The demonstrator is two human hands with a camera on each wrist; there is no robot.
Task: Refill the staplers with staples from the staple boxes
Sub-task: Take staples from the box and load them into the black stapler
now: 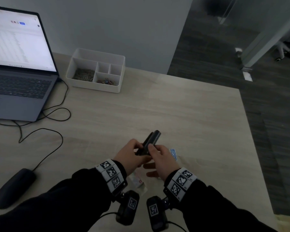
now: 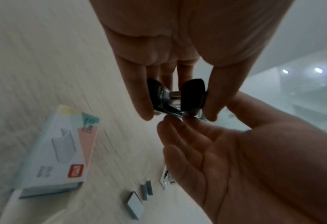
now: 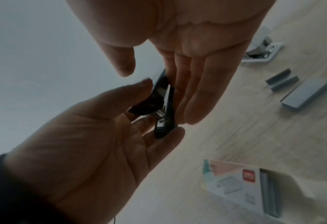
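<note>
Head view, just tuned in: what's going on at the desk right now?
A person holds a black stapler above the desk with both hands. The left hand pinches it between thumb and fingers, and the right hand lays its straight fingers against it. The stapler looks partly hinged open, but whether it holds staples cannot be seen. Loose staple strips lie on the desk near an open staple box.

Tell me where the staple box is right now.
Head view, low centre: the staple box lies on the table beneath the left hand gripping the stapler.
</note>
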